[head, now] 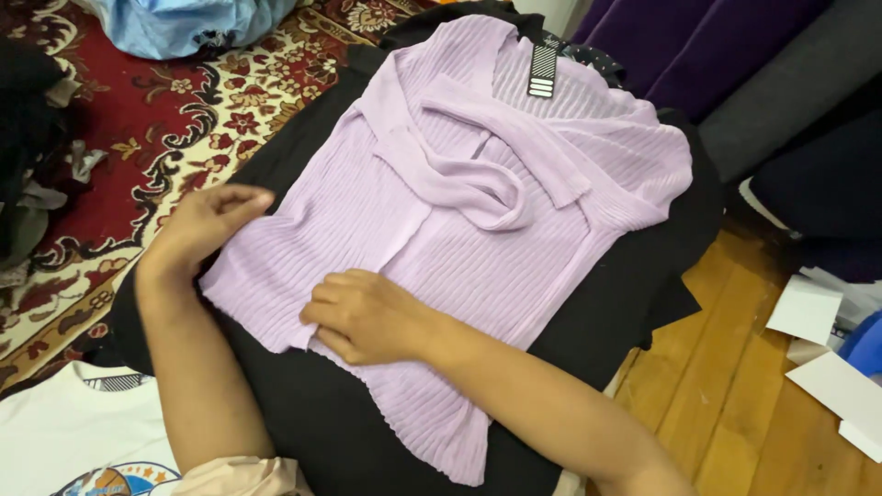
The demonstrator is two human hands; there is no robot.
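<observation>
A lilac ribbed cardigan (pixel 478 211) lies spread flat on a black cloth (pixel 312 413), its sleeves folded across the chest and a striped tag (pixel 543 71) at the collar. My left hand (pixel 207 225) rests at the cardigan's left side edge, fingers stretched toward the fabric and touching it. My right hand (pixel 363 317) lies on the lower front of the cardigan, its fingers curled into the fabric near the hem.
A red patterned carpet (pixel 138 129) lies to the left, with a light blue garment (pixel 184 23) at the top. A white printed T-shirt (pixel 73 441) is at bottom left. Wooden floor (pixel 726 386) with white papers (pixel 808 312) is to the right, and dark purple fabric (pixel 698 41) at top right.
</observation>
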